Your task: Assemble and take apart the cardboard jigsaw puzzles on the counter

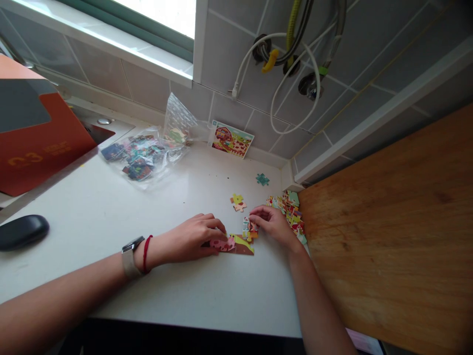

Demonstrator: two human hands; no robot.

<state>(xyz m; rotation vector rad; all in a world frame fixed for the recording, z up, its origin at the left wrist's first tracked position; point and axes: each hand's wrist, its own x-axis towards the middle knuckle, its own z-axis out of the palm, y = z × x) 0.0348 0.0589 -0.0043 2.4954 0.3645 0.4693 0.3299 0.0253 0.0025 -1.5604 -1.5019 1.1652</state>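
A short strip of joined jigsaw pieces (242, 245), pink, yellow-green and brown, lies flat on the white counter. My left hand (195, 237) covers its left end, thumb along the near edge and bent fingers on top. Between the thumb and fingers of my right hand (272, 225) is a jigsaw piece (246, 225) with white, red and blue print, at the top edge of the strip. Whether it is locked into the strip I cannot tell. Just beyond lie a yellow-and-pink pair of pieces (238, 202) and a green jigsaw piece (262, 179).
A heap of loose pieces (294, 214) sits by the wooden board (391, 227) on the right. Against the tiled wall leans a picture card (231, 139). Clear bags of pieces (142, 155), an orange box (40, 143) and a black mouse (24, 231) occupy the left.
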